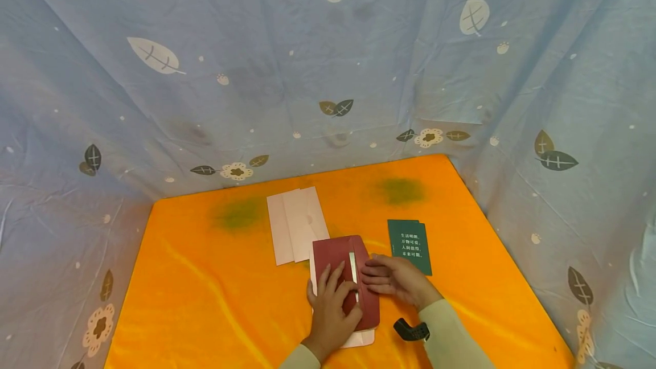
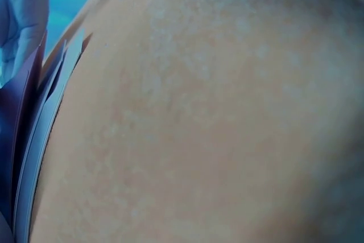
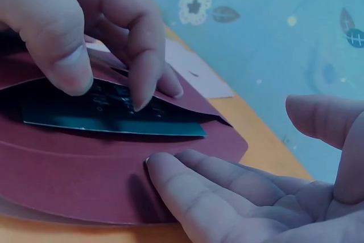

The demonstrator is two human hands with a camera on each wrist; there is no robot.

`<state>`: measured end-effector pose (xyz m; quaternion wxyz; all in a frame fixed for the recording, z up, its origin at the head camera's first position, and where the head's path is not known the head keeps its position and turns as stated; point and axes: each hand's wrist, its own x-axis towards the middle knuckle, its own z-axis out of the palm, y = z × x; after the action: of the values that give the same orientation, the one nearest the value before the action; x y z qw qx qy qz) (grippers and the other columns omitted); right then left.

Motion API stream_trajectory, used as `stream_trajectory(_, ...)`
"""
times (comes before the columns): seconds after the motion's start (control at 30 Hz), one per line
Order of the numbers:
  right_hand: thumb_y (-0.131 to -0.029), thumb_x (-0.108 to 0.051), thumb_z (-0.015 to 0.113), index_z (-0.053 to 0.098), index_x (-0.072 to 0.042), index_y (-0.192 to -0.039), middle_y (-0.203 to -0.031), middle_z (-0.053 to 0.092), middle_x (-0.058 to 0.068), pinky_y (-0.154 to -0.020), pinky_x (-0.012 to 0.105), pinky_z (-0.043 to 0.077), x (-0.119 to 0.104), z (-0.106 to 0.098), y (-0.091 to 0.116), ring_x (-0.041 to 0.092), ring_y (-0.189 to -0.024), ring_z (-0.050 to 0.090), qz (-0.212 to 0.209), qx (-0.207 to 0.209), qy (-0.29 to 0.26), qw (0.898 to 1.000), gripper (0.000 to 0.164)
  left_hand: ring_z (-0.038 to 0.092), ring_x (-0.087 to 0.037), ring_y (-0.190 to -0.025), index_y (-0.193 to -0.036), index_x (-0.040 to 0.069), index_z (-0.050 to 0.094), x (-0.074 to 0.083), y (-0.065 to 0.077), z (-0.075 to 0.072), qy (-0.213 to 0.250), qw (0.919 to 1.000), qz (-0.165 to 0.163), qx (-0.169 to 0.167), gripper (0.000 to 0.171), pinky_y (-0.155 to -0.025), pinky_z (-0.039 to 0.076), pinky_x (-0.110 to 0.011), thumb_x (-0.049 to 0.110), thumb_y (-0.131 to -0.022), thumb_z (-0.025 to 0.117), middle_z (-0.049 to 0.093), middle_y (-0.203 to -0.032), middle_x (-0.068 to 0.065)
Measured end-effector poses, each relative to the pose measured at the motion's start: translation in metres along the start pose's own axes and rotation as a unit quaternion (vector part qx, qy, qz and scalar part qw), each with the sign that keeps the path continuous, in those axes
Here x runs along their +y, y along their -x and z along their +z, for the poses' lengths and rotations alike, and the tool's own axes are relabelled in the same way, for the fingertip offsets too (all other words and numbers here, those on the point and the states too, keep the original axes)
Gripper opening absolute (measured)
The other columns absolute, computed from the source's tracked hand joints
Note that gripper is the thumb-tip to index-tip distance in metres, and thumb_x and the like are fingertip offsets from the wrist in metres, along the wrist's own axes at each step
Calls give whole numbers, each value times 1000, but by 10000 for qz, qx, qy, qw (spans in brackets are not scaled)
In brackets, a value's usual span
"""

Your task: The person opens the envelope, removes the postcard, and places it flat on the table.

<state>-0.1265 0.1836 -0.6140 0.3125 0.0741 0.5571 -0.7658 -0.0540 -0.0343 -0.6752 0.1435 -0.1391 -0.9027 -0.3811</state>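
A dark red envelope [image 1: 332, 250] lies with its flap [image 3: 68, 180] folded out toward the right hand. In the right wrist view, a dark green card [image 3: 114, 128] with pale lettering sits partly inside the gaping pocket. My left hand [image 1: 329, 315] rests on the envelope with spread, slightly bent fingers; its thumb and a fingertip reach over the pocket edge onto the card. My right hand [image 1: 400, 279] is held sideways at the flap, fingers straight, holding nothing. Mostly a skin blur fills the left wrist view, with the envelope's layered edges [image 2: 42, 123] at its left.
Pale pink envelopes [image 1: 302, 221] overlap behind the red one, and another pale edge [image 1: 360, 339] shows beneath it. Green cards [image 1: 410, 244] with white lettering lie beside the right hand. An orange cloth [image 1: 205, 306] covers the table; patterned blue curtains [image 1: 266, 73] surround it.
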Motion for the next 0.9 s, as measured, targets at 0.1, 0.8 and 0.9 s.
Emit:
stream_trajectory(0.1, -112, -34, 61, 46, 20, -150, -138, 64, 35, -99, 51, 57, 1, 2, -2, 43, -123, 70, 10, -54, -127, 9999, 67, 38, -45, -151, -111, 30, 72, -1, 0, 1, 6, 10000, 35, 41, 26, -103, 9, -88, 24, -86, 75, 51, -163, -6)
stream_trajectory(0.8, -112, -31, 62, 37, 19, -157, -150, 53, 38, -106, 51, 52, -3, 15, -3, 45, -132, 62, -299, 211, -305, 9989, 72, 33, -42, -155, -111, 29, 72, 1, 0, -1, 152, 9998, -111, -65, 26, -105, 5, -86, 24, -86, 77, 48, -166, -5)
stream_trajectory(0.9, -112, -32, 64, 37, 18, -157, -150, 54, 38, -106, 52, 51, -3, 16, -3, 45, -132, 62, -303, 150, -322, 9989, 73, 33, -43, -155, -111, 28, 72, 1, 0, -1, 203, 9997, -112, -69, 26, -105, 5, -86, 24, -86, 78, 48, -166, -6)
